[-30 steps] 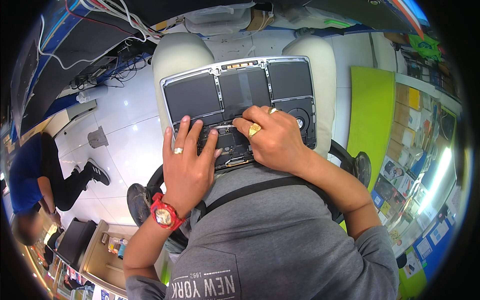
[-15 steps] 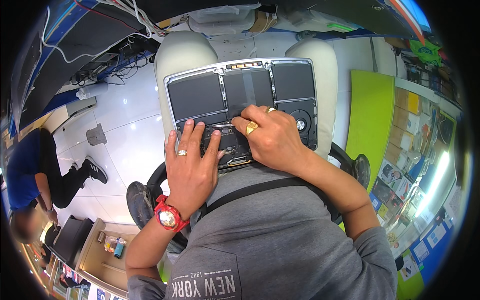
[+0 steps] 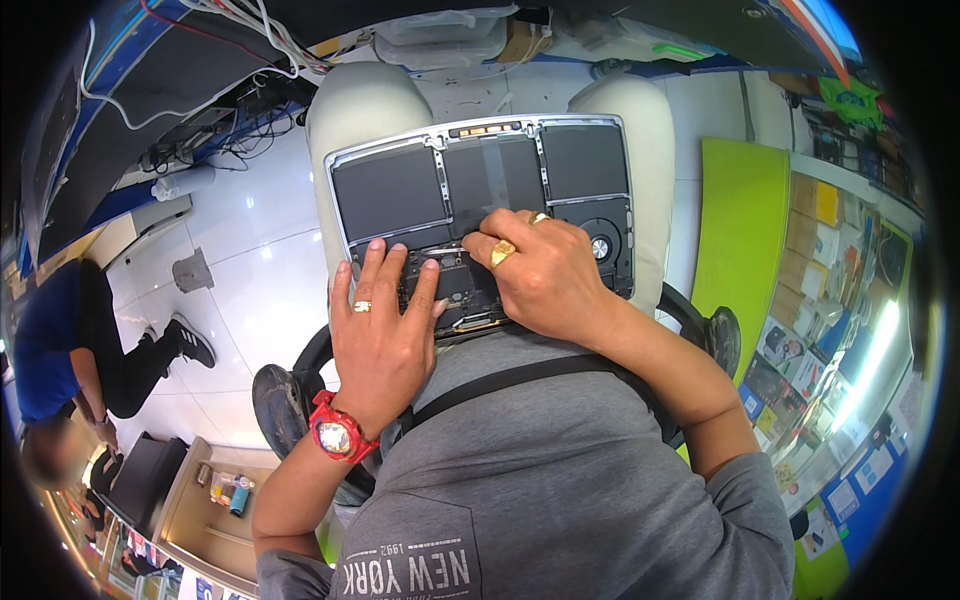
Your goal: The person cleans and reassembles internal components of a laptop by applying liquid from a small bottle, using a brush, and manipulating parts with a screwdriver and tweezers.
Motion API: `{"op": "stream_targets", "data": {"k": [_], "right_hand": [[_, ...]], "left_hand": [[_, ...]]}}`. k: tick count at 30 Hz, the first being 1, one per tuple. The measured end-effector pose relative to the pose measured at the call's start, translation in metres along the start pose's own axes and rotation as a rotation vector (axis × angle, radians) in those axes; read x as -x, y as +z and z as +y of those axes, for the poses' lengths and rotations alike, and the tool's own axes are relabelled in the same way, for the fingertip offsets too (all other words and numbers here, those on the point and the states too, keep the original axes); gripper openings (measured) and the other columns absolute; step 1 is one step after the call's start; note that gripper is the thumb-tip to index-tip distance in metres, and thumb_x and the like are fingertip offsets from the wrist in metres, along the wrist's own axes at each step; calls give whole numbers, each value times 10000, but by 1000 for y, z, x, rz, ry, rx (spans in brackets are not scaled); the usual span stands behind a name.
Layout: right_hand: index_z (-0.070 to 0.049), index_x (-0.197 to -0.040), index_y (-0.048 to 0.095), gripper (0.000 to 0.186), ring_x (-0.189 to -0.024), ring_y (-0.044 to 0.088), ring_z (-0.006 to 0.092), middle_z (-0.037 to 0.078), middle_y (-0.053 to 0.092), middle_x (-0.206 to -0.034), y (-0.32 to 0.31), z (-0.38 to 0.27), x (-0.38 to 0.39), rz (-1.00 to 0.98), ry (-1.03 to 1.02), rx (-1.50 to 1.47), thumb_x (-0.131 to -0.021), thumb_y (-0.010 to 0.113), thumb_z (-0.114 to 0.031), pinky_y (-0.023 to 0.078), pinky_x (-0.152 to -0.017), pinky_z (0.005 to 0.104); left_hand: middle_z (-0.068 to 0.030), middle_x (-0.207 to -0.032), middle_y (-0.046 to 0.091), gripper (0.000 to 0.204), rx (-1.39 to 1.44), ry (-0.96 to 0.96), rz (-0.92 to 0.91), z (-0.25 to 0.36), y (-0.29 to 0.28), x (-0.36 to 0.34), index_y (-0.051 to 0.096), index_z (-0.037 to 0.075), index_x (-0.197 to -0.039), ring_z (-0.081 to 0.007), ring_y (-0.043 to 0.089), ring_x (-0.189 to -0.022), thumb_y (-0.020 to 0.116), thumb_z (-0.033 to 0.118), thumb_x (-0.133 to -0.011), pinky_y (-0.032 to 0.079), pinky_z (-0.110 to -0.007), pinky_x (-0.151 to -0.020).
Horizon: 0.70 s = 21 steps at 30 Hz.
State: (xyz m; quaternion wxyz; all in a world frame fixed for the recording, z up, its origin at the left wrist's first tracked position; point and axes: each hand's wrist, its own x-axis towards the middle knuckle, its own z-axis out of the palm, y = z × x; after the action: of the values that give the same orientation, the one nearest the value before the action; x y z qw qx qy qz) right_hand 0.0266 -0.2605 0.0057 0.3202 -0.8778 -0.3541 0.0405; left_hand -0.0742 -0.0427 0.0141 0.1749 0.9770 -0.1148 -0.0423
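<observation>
An open laptop body [image 3: 585, 160] lies across my lap, its dark battery cells [image 3: 385, 190] on the far half and a round fan [image 3: 598, 245] at the right. My left hand [image 3: 385, 325] rests with spread fingers on the near left edge, over the circuit board [image 3: 450, 290]; a gold ring and red watch are on it. My right hand [image 3: 540, 275] is closed, curled fingertips pressed at the middle of the board near a thin metal strip. Whatever those fingertips grip is hidden.
Cables [image 3: 230, 130] hang under a dark counter at upper left. A person [image 3: 55, 350] in blue bends at the left, beside an open drawer [image 3: 180, 520]. A green panel [image 3: 730, 240] and glass showcase [image 3: 820, 290] stand at right; plastic bins [image 3: 440, 45] lie beyond my knees.
The laptop and both hands sit slightly lower and further right in the picture than a second ago, along with the surroundings. The hands keep the same pose.
</observation>
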Motion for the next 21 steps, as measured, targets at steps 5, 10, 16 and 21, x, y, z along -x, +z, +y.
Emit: {"op": "stream_targets", "data": {"k": [5,10,16,21], "right_hand": [[-46,-1082,773,302,-797,710,255,62,668,-985,-1,3,5,74,51,-17,-784,756,5,581,-644,407],[-51,-1087,774,255,-749,720,260,61,686,-1000,-6,7,10,81,106,-25,-840,764,9,584,-645,410],[-54,-1075,785,184,-725,720,269,67,695,-980,-7,10,13,96,134,-42,-897,789,-8,575,-642,409],[-35,-1092,792,193,-734,725,277,91,711,-969,-10,9,14,86,134,-60,-906,812,11,563,-648,399]], "left_hand": [[-229,-1506,628,462,-11,1,-6,1,0,0,733,95,-1425,-420,547,-1503,801,170,-974,375,-634,-1248],[-233,-1511,622,477,-25,4,-15,1,0,0,714,90,-1451,-421,542,-1509,785,165,-985,370,-630,-1251],[-225,-1513,609,479,-29,-13,-27,3,-2,-2,705,85,-1458,-417,537,-1502,773,164,-990,360,-625,-1259],[-221,-1504,607,478,-11,-30,-40,4,-5,-6,703,82,-1456,-419,539,-1492,770,165,-990,368,-616,-1256]]}}
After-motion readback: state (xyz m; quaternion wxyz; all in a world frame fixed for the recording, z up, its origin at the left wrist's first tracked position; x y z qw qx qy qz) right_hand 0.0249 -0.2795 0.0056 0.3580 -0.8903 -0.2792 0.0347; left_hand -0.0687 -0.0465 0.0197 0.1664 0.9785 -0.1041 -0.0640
